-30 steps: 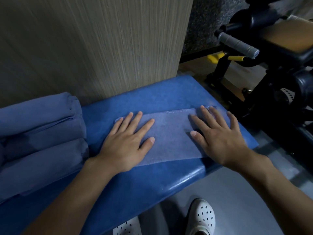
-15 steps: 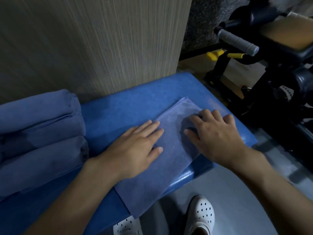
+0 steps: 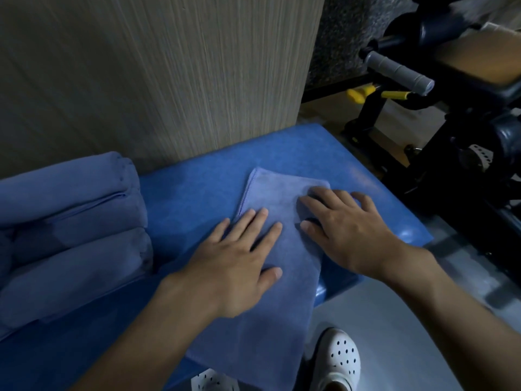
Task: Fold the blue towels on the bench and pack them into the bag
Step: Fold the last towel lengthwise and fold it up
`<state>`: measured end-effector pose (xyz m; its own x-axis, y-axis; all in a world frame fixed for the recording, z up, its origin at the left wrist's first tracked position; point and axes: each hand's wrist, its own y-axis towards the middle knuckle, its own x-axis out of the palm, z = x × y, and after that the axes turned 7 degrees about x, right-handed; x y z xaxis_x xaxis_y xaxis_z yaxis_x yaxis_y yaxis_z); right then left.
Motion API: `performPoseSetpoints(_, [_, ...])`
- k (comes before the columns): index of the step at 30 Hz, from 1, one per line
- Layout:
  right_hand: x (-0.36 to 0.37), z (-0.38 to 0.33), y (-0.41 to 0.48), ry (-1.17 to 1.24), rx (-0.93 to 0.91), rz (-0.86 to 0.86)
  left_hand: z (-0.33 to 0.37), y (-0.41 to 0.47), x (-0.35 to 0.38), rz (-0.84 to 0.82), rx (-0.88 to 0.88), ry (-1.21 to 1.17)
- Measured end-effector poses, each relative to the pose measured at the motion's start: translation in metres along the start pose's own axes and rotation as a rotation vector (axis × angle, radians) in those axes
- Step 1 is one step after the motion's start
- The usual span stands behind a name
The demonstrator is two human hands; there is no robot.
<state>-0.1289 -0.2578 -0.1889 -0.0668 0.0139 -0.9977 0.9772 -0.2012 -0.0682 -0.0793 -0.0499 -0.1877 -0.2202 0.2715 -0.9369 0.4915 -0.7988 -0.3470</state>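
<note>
Under both hands [image 3: 287, 244], the folded towel [image 3: 270, 283] has swung lengthwise, its near end overhanging the bench [image 3: 197, 193].

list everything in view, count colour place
flat cloth towel: one, blue, on the bench, near end hanging over the front edge
stacked folded towels: pile, count unclear, blue, left end of bench
padded bench: one, blue, against the wall
wood-grain wall panel: one, beige, behind bench
exercise machine: one, black, grey foam handle, yellow parts, upper right
perforated clogs: two, white, on grey floor
hands: two, left hand and right hand resting on the flat cloth towel
</note>
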Motion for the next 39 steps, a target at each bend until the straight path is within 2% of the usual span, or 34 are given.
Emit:
performPoseSetpoints(3, [0.004,-0.003,0.01,0.105,-0.048,-0.054,0.018,-0.007,-0.006,-0.075,-0.062,0.033])
performPoseSetpoints(4, [0.004,-0.005,0.013,0.161,-0.06,-0.061,0.018,-0.008,-0.009,-0.051,-0.06,0.03])
performPoseSetpoints(6, [0.003,-0.008,0.019,0.256,-0.041,-0.032,0.005,-0.002,-0.015,0.144,-0.092,-0.01])
performPoseSetpoints(9, [-0.001,-0.009,0.029,0.357,0.192,0.116,-0.032,0.015,-0.014,0.406,-0.366,-0.236])
performPoseSetpoints(12, [-0.004,-0.006,0.041,0.541,0.396,0.106,-0.054,0.033,-0.005,0.476,-0.521,-0.41])
performPoseSetpoints(17, [-0.001,-0.009,0.054,0.524,0.447,0.031,-0.062,0.047,-0.002,0.561,-0.561,-0.589])
performPoseSetpoints(20, [-0.003,-0.009,0.062,0.598,0.479,-0.014,-0.06,0.051,-0.004,0.579,-0.578,-0.628])
performPoseSetpoints(22, [-0.001,-0.01,0.065,0.644,0.482,-0.038,-0.059,0.054,-0.004,0.631,-0.564,-0.745])
performPoseSetpoints(30, [-0.002,-0.003,0.066,0.864,0.397,0.057,-0.067,0.056,-0.014,0.722,-0.564,-1.225])
performPoseSetpoints(39, [-0.007,-0.005,0.064,1.186,0.411,0.007,-0.062,0.047,-0.029,0.716,-0.505,-1.357])
